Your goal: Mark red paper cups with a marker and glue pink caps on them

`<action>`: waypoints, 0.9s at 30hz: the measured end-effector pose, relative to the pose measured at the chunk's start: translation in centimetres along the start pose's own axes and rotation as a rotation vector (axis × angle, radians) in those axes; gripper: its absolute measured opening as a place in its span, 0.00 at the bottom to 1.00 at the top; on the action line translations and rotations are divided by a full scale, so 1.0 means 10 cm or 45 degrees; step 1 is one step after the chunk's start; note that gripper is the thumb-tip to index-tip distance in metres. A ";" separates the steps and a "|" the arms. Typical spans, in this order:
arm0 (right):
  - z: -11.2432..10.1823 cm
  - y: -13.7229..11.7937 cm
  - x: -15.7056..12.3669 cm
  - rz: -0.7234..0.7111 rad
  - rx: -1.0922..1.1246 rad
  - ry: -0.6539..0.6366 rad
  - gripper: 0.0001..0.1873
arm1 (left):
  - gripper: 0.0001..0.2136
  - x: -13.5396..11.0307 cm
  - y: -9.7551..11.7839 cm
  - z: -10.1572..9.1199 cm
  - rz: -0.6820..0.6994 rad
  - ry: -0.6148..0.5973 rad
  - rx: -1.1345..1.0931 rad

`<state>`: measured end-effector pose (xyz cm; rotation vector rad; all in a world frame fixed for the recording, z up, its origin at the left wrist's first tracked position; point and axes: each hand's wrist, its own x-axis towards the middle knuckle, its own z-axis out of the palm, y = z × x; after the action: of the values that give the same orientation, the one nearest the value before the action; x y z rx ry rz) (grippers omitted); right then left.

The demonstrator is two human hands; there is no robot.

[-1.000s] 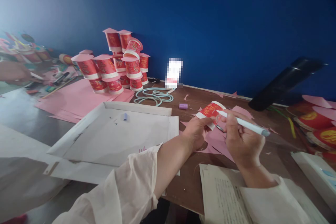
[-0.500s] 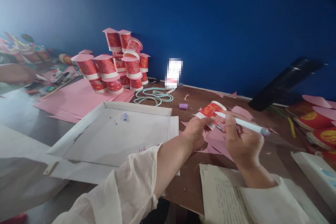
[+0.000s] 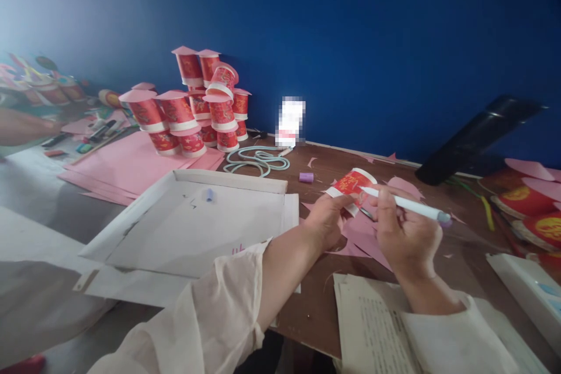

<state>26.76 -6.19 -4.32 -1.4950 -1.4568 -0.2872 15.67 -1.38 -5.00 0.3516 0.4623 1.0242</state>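
A red paper cup (image 3: 353, 182) with gold print and white ends lies tilted on its side in my left hand (image 3: 326, 219), whose fingers close round its near end. My right hand (image 3: 407, 234) is closed on a white marker (image 3: 414, 206) with a purple end. The marker's tip is at the cup's red side; I cannot tell whether it touches. Pink paper pieces (image 3: 362, 236) lie on the brown table beneath both hands. A purple cap (image 3: 305, 177) rests on the table beyond the left hand.
Stacked red cups with pink paper tops (image 3: 182, 111) stand at the back left, beside pink sheets (image 3: 114, 166). A white box lid (image 3: 232, 185) lies left of my arm. Printed pages (image 3: 372, 321) are in front, a black cylinder (image 3: 473, 143) leans right. Another person's hand (image 3: 26, 127) is far left.
The cup and marker have shifted only very slightly, the marker tip moving a touch to the right. The other person's hand at far left has moved a little.
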 end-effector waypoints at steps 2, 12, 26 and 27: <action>0.00 0.00 -0.01 0.014 -0.014 -0.009 0.15 | 0.12 0.01 -0.01 -0.01 -0.001 0.005 -0.016; -0.01 -0.03 -0.02 0.008 -0.020 0.021 0.16 | 0.11 0.00 0.01 0.01 -0.033 -0.006 -0.048; -0.01 -0.02 0.00 -0.021 -0.007 0.039 0.14 | 0.10 0.03 -0.01 -0.01 -0.017 0.019 -0.046; -0.01 -0.01 0.00 -0.023 -0.011 0.041 0.14 | 0.10 0.03 -0.01 -0.01 -0.012 0.021 -0.044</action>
<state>26.67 -6.30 -4.24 -1.4786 -1.4457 -0.3272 15.82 -1.17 -5.14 0.3100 0.4605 1.0255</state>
